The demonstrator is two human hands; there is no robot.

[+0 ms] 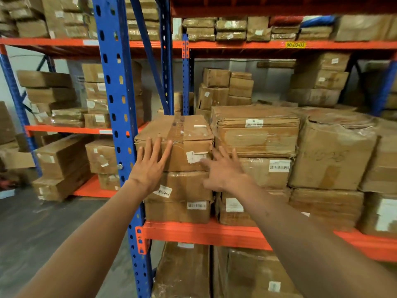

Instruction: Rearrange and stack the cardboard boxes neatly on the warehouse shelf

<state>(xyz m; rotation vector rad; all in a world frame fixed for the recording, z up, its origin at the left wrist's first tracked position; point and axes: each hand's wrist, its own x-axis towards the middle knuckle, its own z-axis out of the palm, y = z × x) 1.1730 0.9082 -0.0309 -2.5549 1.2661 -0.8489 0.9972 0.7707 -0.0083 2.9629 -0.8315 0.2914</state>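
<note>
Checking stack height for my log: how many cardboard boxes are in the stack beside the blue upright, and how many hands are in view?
Cardboard boxes: 3 (top box, middle box, bottom box)
Hands: 2 (left hand, right hand)
Total: 5

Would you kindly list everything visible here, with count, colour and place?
cardboard boxes: dozens, brown, stacked on every shelf level, many with white labels
top box: one, brown, taped, top of the stack nearest the blue post
uprights: several, blue, perforated, one just left of that stack
beams: several, orange, horizontal
location tag: one, yellow, upper beam
floor: grey, lower left
left hand: open, spread at the top box's front
right hand: open, blurred, beside it
</note>
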